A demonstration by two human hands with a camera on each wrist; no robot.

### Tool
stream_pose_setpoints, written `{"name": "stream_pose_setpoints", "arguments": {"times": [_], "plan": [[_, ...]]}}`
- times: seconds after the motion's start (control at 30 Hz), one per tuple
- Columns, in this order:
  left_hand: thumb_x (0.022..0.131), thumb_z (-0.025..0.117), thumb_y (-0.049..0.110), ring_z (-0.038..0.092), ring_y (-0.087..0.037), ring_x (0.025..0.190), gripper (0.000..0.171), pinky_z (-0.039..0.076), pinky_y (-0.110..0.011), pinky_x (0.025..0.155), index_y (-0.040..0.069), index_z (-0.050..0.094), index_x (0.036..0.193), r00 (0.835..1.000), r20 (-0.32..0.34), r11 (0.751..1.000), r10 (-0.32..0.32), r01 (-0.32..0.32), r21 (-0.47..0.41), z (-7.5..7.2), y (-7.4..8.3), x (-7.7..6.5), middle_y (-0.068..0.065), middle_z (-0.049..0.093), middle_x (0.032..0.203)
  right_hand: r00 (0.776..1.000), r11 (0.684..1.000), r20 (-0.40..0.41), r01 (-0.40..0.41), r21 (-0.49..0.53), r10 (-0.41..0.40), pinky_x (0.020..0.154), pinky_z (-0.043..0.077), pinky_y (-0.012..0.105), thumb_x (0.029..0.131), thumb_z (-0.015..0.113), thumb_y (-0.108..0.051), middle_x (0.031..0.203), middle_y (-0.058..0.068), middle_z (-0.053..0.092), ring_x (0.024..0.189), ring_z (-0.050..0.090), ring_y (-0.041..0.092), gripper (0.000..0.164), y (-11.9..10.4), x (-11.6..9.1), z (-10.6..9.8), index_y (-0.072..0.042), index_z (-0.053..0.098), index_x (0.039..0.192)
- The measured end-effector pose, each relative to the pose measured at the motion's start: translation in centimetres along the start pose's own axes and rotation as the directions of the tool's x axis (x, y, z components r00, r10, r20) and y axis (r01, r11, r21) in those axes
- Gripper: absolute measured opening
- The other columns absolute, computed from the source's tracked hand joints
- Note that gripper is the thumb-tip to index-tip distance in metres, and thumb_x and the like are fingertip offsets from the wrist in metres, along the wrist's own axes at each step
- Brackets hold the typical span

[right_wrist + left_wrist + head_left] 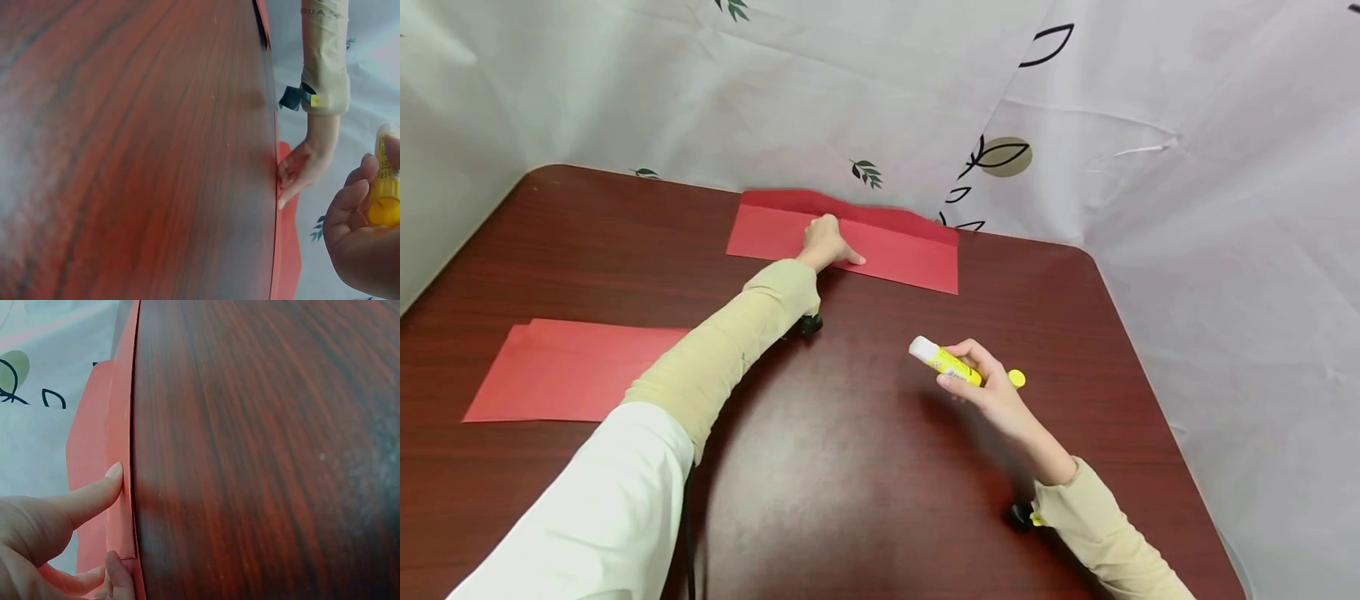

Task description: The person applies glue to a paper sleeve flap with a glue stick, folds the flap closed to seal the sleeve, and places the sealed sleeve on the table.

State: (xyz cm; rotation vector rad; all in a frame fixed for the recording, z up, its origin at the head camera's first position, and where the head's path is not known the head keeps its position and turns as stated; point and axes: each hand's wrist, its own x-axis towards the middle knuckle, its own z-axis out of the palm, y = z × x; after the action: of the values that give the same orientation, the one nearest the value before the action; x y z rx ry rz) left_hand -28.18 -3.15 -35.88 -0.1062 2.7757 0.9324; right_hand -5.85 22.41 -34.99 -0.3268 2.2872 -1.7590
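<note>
Near the table's back edge lies a long red paper envelope (895,250), its darker flap (917,223) spread toward the curtain. My left hand (826,242) rests on it and presses it down. In the left wrist view the thumb (103,487) points along the envelope's face, and fingertips touch it lower down. My right hand (992,387) grips a yellow glue stick (955,365) above the table, apart from the envelope. The stick's white end points up and left in the head view. Its round yellow base (384,212) shows in the right wrist view.
More red envelopes (572,371) lie overlapped on the left, partly behind my left forearm. A small yellow disc (1017,378) shows just beyond my right hand. The brown wooden table (835,467) meets a white leaf-patterned curtain (850,83) at the back.
</note>
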Motion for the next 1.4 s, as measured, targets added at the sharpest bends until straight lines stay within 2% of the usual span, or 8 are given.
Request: {"name": "stream_pose_setpoints", "arguments": {"times": [0.2, 0.37, 0.5, 0.73, 0.97, 1.07, 1.27, 1.4], "plan": [[0.072, 0.084, 0.038, 0.049, -0.035, 0.119, 0.071, 0.047, -0.041, 0.098, 0.0, 0.053, 0.123, 1.0, 0.006, 1.0, -0.028, 0.028, -0.013, -0.2, 0.5, -0.8, -0.016, 0.056, 0.123, 1.0, 1.0, 0.003, -0.008, -0.006, 0.008, 0.064, 0.051, 0.026, 0.089, 0.064, -0.003, 0.102, -0.004, 0.067, 0.07, 0.055, 0.016, 0.028, 0.1, 0.1, 0.1, -0.019, 0.054, 0.109], [0.071, 0.084, 0.035, 0.047, -0.037, 0.123, 0.074, 0.046, -0.041, 0.1, 0.0, 0.051, 0.126, 0.998, 0.012, 0.998, -0.054, 0.054, -0.024, -0.2, 0.7, -1.1, -0.017, 0.054, 0.129, 1.0, 1.0, 0.001, -0.017, -0.006, 0.017, 0.063, 0.05, 0.026, 0.089, 0.064, -0.003, 0.1, -0.005, 0.067, 0.068, 0.055, 0.021, 0.028, 0.2, 0.0, 0.1, -0.016, 0.054, 0.111], [0.071, 0.084, 0.035, 0.046, -0.037, 0.123, 0.074, 0.047, -0.041, 0.099, 0.001, 0.05, 0.127, 0.997, 0.021, 0.996, -0.078, 0.079, -0.046, -0.2, 0.7, -1.1, -0.017, 0.053, 0.13, 1.0, 1.0, -0.003, -0.03, -0.003, 0.03, 0.063, 0.05, 0.026, 0.089, 0.063, -0.003, 0.098, -0.006, 0.066, 0.068, 0.055, 0.02, 0.027, 0.4, 0.0, 0.0, -0.016, 0.053, 0.111], [0.072, 0.083, 0.035, 0.046, -0.034, 0.124, 0.078, 0.045, -0.039, 0.102, 0.003, 0.048, 0.134, 0.994, 0.041, 0.993, -0.098, 0.1, -0.065, -0.3, 0.5, -1.0, -0.015, 0.052, 0.134, 0.999, 0.999, -0.004, -0.05, 0.013, 0.05, 0.063, 0.049, 0.026, 0.09, 0.063, -0.004, 0.098, 0.001, 0.065, 0.067, 0.055, 0.018, 0.027, 0.5, 0.0, -0.1, -0.018, 0.053, 0.11], [0.072, 0.083, 0.037, 0.044, -0.029, 0.127, 0.081, 0.043, -0.037, 0.104, 0.006, 0.048, 0.138, 0.991, 0.068, 0.987, -0.112, 0.119, -0.104, -0.4, 0.5, -1.0, -0.012, 0.051, 0.139, 0.998, 0.998, 0.001, -0.06, 0.019, 0.06, 0.063, 0.049, 0.026, 0.091, 0.062, -0.006, 0.086, -0.008, 0.062, 0.068, 0.054, 0.017, 0.027, 0.6, -0.1, -0.2, -0.02, 0.053, 0.111], [0.073, 0.082, 0.037, 0.043, -0.029, 0.128, 0.08, 0.043, -0.037, 0.104, 0.006, 0.049, 0.139, 0.992, 0.076, 0.985, -0.105, 0.114, -0.132, -0.6, 0.2, -1.0, -0.012, 0.05, 0.14, 0.998, 0.998, 0.005, -0.062, 0.023, 0.062, 0.063, 0.049, 0.025, 0.091, 0.062, -0.005, 0.084, -0.008, 0.061, 0.068, 0.054, 0.015, 0.027, 0.7, -0.1, -0.2, -0.018, 0.053, 0.112], [0.085, 0.071, 0.035, 0.045, -0.027, 0.126, 0.065, 0.044, -0.036, 0.103, 0.006, 0.05, 0.14, 0.995, 0.081, 0.975, -0.053, 0.069, -0.21, -1.2, -0.6, -0.9, -0.013, 0.05, 0.142, 0.998, 0.997, 0.006, -0.07, 0.027, 0.07, 0.064, 0.049, 0.025, 0.091, 0.062, -0.005, 0.085, -0.007, 0.06, 0.07, 0.054, 0.012, 0.028, 0.7, -0.3, -0.2, -0.015, 0.052, 0.114], [0.094, 0.061, 0.031, 0.047, -0.025, 0.127, 0.053, 0.045, -0.034, 0.099, 0.008, 0.049, 0.14, 0.995, 0.079, 0.964, -0.055, 0.074, -0.255, -2.0, -1.0, -1.1, -0.011, 0.05, 0.144, 0.998, 0.997, -0.002, -0.064, 0.041, 0.064, 0.063, 0.049, 0.025, 0.09, 0.062, -0.003, 0.084, -0.007, 0.06, 0.07, 0.053, 0.012, 0.028, 0.7, -0.4, -0.2, -0.017, 0.053, 0.113]]}}
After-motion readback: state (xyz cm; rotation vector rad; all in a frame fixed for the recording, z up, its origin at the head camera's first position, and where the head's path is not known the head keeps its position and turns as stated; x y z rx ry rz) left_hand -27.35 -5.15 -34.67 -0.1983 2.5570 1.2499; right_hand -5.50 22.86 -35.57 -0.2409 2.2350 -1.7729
